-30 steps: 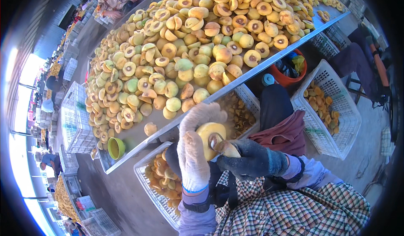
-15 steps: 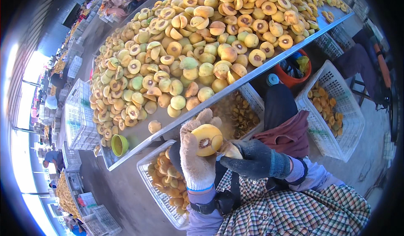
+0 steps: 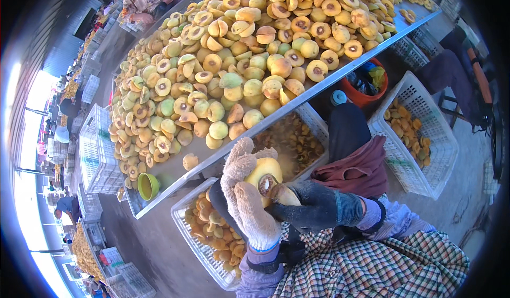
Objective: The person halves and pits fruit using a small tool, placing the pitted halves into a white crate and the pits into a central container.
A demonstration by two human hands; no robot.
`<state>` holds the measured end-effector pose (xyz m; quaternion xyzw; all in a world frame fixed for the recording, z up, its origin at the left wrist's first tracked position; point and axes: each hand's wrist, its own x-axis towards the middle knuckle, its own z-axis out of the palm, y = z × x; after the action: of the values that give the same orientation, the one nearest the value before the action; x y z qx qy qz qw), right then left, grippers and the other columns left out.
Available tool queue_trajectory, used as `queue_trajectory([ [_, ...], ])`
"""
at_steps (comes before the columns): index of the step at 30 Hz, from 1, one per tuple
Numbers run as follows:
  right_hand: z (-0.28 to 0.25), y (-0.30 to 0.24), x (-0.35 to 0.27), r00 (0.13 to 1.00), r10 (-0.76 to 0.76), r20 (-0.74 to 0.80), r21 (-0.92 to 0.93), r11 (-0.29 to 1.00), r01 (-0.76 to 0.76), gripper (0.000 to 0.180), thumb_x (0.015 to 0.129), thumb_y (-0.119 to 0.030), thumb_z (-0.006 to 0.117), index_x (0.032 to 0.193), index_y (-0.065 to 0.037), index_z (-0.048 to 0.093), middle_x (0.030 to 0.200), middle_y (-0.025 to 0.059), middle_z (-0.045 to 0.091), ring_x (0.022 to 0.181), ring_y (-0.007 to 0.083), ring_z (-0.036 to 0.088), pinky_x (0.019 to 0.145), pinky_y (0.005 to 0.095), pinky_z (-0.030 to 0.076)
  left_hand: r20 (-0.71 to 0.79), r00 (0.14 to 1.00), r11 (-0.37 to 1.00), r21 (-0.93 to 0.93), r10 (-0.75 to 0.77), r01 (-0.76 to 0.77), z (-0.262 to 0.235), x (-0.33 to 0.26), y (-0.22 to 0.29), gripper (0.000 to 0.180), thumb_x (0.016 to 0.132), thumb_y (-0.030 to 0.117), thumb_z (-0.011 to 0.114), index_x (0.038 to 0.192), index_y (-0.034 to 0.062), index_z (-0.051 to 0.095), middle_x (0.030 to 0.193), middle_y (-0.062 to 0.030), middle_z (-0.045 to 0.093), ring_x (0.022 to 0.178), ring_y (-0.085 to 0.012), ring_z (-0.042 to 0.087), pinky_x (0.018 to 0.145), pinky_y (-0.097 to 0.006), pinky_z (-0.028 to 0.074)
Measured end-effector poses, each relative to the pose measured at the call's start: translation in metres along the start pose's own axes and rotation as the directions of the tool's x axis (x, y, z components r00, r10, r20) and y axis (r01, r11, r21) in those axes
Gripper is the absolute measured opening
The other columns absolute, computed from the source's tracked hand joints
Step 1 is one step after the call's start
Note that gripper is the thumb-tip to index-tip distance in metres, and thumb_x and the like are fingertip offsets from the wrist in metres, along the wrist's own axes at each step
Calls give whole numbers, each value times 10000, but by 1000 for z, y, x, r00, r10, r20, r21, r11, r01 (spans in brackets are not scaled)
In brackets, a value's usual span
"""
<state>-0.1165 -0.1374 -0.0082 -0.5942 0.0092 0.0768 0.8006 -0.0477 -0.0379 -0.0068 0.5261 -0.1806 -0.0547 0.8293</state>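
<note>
The long metal desk point(image 3: 319, 88) runs from the lower left to the upper right ahead of me, heaped with yellow and green peaches point(image 3: 239, 64), many of them halved with the pit hollow showing. Below its near edge sit white plastic baskets: one point(image 3: 199, 245) under my hands holding orange peach halves, one point(image 3: 313, 120) tucked against the desk edge with darker pieces, and one point(image 3: 425, 133) off to my right with a few halves inside. A red bucket point(image 3: 366, 93) stands just under the desk edge between the two right-hand baskets. A small green bowl point(image 3: 147, 185) rests at the desk's near left corner, with a single peach point(image 3: 190, 161) lying apart beside it.

My left hand point(image 3: 247, 202), in a fuzzy cream glove, is wrapped around a yellow peach half point(image 3: 261, 171), held over the nearest basket. My right hand point(image 3: 313, 207), in a dark glove, is closed on a small tool point(image 3: 276, 189) pressed into the fruit's pit hollow.
</note>
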Motion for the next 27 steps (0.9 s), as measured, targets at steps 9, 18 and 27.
queue_trajectory([
  [9,-12,6,-6,937,241,252,373,869,-324,359,957,-375,515,857,-37,586,532,24,523,366,70,449,337,215,326,288,955,922,350,64,-167,-9,15,4,466,961,444,440,1089,7,541,1134,-211,575,965,-308,602,857,-408,491],
  [18,-15,23,-14,879,221,422,777,411,-476,372,980,-331,465,775,-33,556,569,8,503,389,55,410,358,183,303,596,802,934,272,26,-232,-5,38,7,471,918,448,539,1005,-12,592,1061,-234,582,921,-315,613,790,-425,520],
  [27,-16,3,-13,807,395,439,800,236,-551,363,988,-316,435,768,-42,522,464,14,455,293,65,362,282,187,287,544,788,916,-86,-287,393,-6,36,5,490,839,439,650,1033,-11,630,1047,-219,621,996,-346,605,852,-400,487],
])
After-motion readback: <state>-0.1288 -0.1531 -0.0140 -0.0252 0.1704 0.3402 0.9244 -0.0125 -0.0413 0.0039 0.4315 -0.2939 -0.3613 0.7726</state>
